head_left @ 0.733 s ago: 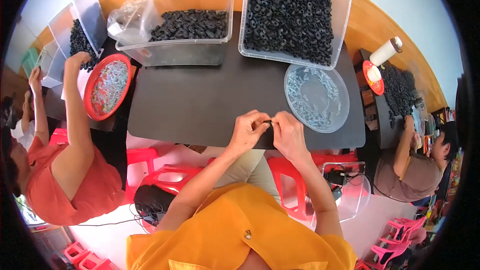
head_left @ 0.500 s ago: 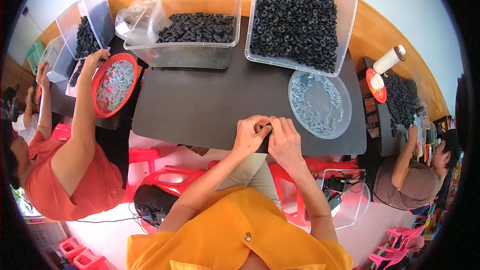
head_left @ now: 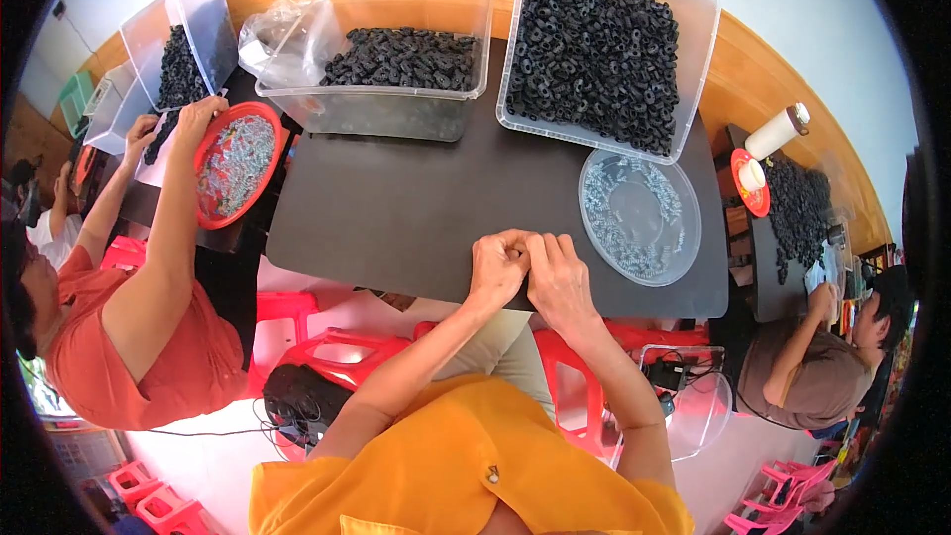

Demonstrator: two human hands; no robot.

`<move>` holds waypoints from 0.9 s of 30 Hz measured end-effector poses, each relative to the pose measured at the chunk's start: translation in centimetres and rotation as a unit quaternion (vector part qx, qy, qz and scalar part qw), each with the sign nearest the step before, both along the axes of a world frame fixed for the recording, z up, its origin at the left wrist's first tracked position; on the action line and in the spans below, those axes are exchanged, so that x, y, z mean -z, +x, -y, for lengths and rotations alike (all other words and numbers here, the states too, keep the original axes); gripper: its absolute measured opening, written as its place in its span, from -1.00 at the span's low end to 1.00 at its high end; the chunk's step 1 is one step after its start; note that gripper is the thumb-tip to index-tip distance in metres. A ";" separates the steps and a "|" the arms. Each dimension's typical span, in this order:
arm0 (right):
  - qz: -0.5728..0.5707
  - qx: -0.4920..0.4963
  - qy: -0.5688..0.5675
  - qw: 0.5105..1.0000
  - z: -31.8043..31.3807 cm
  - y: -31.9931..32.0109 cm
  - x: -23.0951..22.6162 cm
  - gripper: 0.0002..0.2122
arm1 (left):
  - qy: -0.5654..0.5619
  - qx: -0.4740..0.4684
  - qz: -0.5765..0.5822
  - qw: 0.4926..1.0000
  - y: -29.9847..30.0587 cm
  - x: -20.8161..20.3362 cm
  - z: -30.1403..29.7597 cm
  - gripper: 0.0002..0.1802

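Note:
My left hand (head_left: pixel 498 269) and my right hand (head_left: pixel 557 275) are pressed together at the near edge of the black table (head_left: pixel 416 208). Both have their fingers curled over something small that is hidden between them. A clear round plate (head_left: pixel 639 216) with small metal pieces around its rim lies just right of my right hand. Beyond it stands a large clear bin (head_left: pixel 594 50) heaped with black rings. A second clear bin (head_left: pixel 396 69) of black rings stands at the far middle.
At the left, a person in an orange-red shirt reaches a hand (head_left: pixel 193 119) to a red plate (head_left: pixel 236 163) of small pieces. A crumpled plastic bag (head_left: pixel 287 35) lies by the bins. Another person (head_left: pixel 802 367) sits at the right near a white cylinder (head_left: pixel 778 131). Red stools (head_left: pixel 337 352) stand below.
My hands have closed tighter against each other, with the fingers folded over the small thing. The person at the left keeps a hand at the red plate.

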State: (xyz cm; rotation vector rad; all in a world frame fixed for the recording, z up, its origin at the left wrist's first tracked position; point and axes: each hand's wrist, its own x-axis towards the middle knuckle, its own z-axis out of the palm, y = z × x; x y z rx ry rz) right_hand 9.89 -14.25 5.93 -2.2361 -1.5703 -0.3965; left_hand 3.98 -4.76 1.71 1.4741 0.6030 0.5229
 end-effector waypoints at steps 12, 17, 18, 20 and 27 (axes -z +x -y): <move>-0.070 0.038 0.078 0.994 0.3 -0.1 0.4 -0.61 | -0.078 0.038 0.047 0.995 -0.4 -1.0 -0.7 -0.89; -0.134 0.096 0.162 0.973 2.0 -0.8 1.5 -0.53 | 0.013 -0.071 0.105 0.992 -1.4 -5.2 -4.1 -0.86; -0.129 0.096 0.171 0.972 2.4 -0.8 2.7 -0.53 | 0.061 -0.114 0.118 0.985 -1.4 -6.9 -5.6 -0.86; -0.124 0.101 0.180 0.971 2.6 -0.6 3.4 -0.53 | 0.141 -0.178 0.143 0.963 -1.3 -10.4 -9.2 -0.86; -0.124 0.081 0.207 0.967 2.0 -0.5 3.6 -0.65 | 0.342 -0.262 0.091 0.898 1.6 -13.2 -19.9 -0.71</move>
